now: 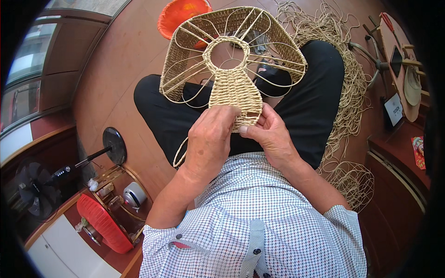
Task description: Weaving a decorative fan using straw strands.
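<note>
A half-woven basket (234, 85) of straw-coloured cord on a wire frame lies across my lap. Its round central ring joins a tightly woven panel that narrows at the ring and widens toward me; bare wire loops fan out to the woven side wall. At the panel's near left edge my left hand (211, 132) is closed, its fingers curled over the weave. My right hand (273, 136) pinches the panel's near right corner between thumb and fingers, beside a small gap in the weave. A loose loop of cord (180, 153) hangs left of my left wrist.
A large heap of loose cord (345, 106) spreads over the floor at my right, with a wire frame (354, 185) nearer me. An orange basin (181, 16) sits beyond the basket. A standing fan (39, 187) and a red basket (104, 224) are at left. A chair base (378, 65) stands far right.
</note>
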Action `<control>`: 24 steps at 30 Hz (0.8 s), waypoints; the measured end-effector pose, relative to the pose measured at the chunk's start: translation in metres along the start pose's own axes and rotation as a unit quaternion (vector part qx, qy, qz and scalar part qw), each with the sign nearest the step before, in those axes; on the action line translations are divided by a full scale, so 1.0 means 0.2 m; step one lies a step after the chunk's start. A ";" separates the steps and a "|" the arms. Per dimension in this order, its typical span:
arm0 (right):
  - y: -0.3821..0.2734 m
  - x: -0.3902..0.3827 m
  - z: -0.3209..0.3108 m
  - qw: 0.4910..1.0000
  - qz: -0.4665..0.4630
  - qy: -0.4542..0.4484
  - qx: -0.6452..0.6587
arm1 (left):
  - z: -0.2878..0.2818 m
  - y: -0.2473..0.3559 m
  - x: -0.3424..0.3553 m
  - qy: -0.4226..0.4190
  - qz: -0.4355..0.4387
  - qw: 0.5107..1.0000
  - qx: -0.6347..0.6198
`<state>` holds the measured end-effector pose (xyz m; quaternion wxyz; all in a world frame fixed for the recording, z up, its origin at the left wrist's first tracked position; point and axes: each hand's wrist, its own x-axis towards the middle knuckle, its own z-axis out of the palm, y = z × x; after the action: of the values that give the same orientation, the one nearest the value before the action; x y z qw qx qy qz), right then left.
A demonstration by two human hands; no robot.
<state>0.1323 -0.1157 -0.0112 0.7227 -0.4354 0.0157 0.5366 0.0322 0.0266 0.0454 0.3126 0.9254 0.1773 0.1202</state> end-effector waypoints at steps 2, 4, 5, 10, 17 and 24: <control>0.00 0.00 0.00 1.000 -0.001 -0.002 0.004 | 0.00 0.00 0.00 -0.009 0.015 0.999 0.044; 0.00 0.00 0.00 1.000 -0.001 -0.005 0.005 | 0.01 0.01 0.00 0.004 0.006 0.999 0.049; 0.01 0.00 0.00 1.000 -0.002 -0.004 0.007 | 0.01 0.01 0.00 0.016 -0.002 0.999 0.052; 0.01 0.00 0.00 1.000 0.005 -0.002 0.007 | 0.02 0.02 -0.02 0.013 0.011 0.997 0.076; 0.01 0.00 -0.02 0.999 0.014 -0.010 0.030 | 0.02 0.07 0.00 -0.018 0.010 0.996 0.090; -0.02 -0.04 -0.03 0.993 0.068 0.010 0.093 | 0.03 0.03 0.02 -0.030 0.004 0.999 0.032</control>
<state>0.1350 -0.1263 -0.0092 0.7217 -0.3694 0.1030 0.5762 0.0395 0.0196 0.0452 0.2880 0.9387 0.1680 0.0876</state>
